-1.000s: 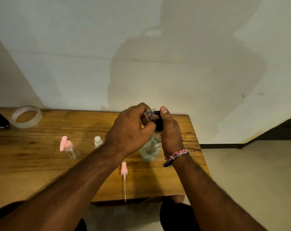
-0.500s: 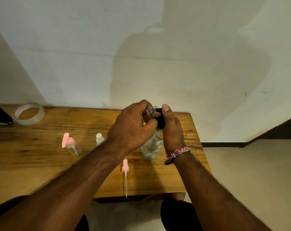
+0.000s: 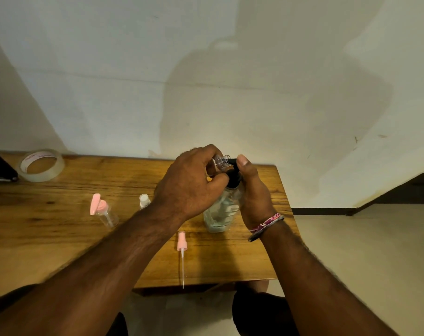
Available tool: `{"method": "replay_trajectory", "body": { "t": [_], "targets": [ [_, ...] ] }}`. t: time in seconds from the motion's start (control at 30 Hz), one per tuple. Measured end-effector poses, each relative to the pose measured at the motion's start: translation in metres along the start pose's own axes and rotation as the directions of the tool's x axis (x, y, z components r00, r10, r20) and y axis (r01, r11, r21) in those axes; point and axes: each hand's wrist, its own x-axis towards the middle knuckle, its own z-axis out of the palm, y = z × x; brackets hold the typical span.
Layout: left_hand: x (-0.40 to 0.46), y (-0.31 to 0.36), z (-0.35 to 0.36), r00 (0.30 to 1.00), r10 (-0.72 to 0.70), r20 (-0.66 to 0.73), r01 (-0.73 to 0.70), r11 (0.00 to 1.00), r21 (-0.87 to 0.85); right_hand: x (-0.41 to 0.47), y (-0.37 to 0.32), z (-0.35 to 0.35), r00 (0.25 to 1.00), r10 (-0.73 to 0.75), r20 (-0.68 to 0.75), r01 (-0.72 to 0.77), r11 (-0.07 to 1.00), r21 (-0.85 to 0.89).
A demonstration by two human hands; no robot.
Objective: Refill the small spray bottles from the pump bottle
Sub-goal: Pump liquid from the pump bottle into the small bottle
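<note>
Dim warm indoor light, source behind and above the person, off frame. Big soft shadow of the person's head and shoulders on the wall (image 3: 206, 69) right above the table (image 3: 60, 238). Forearms and lap near the bottom edge go dark and a bit soft. Mild sheen on the tabletop's left part. Wide-angle bend: wall lines slant at both sides. Hands at centre fairly sharp, slight grain overall

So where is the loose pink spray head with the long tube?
The pink spray head lies on the wooden table near its front edge, between the forearms.
</note>
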Motion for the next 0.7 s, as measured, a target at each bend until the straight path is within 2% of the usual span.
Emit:
{"method": "replay_trajectory", "body": {
  "t": [0.3,0.5,0.7],
  "targets": [
    [0.0009,-0.0047,0.0041,1.000,-0.016,0.020,0.015,1.000,0.024,0.0014,0.0028,0.0087,0.991,-0.074,-0.109,0.076,0.997,0.018],
    [0.0011,-0.0016,0.0034,1.000,-0.006,0.002,0.006,1.000,0.016,-0.0031,-0.0008,0.0088,0.992,-0.092,-0.085,0.089,0.996,-0.030],
    [0.0018,0.0018,0.0020,1.000,0.006,-0.009,-0.006,1.000,0.015,-0.0051,-0.0022,0.0082,0.993,-0.111,-0.041,0.111,0.994,-0.005]
  ]
}}
